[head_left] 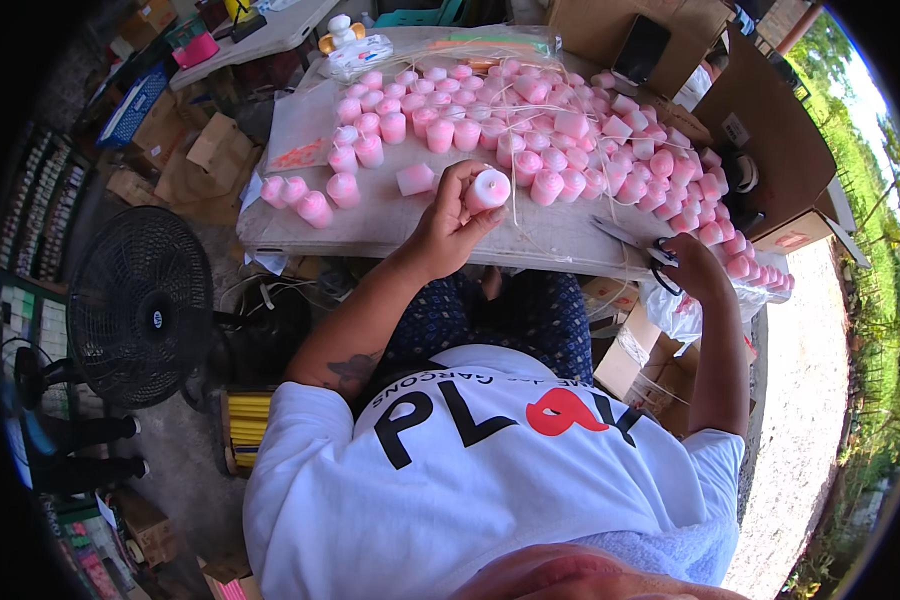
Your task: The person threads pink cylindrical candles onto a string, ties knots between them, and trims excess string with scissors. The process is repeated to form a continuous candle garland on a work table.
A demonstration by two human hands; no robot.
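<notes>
My left hand (452, 222) is closed around a small pink and white candle (489, 189), held above the table's front edge with its pale end and a short wick nub facing up. At the right, my right hand (694, 264) grips the dark handles of a pair of scissors (620, 233). The blades point left over the table and look slightly parted. Many similar pink candles (547, 187) crowd the table, most upright, some tipped over. One candle (416, 179) lies on its side just left of my left hand. Pale loose strings (515, 205) trail among them.
Cardboard boxes (770, 130) stand at the table's right end, with a dark phone (642, 48) leaning at the back. A black fan (140, 305) stands to the left. Beneath the table's right side hangs a clear plastic bag (675, 312) by an opened carton (630, 350).
</notes>
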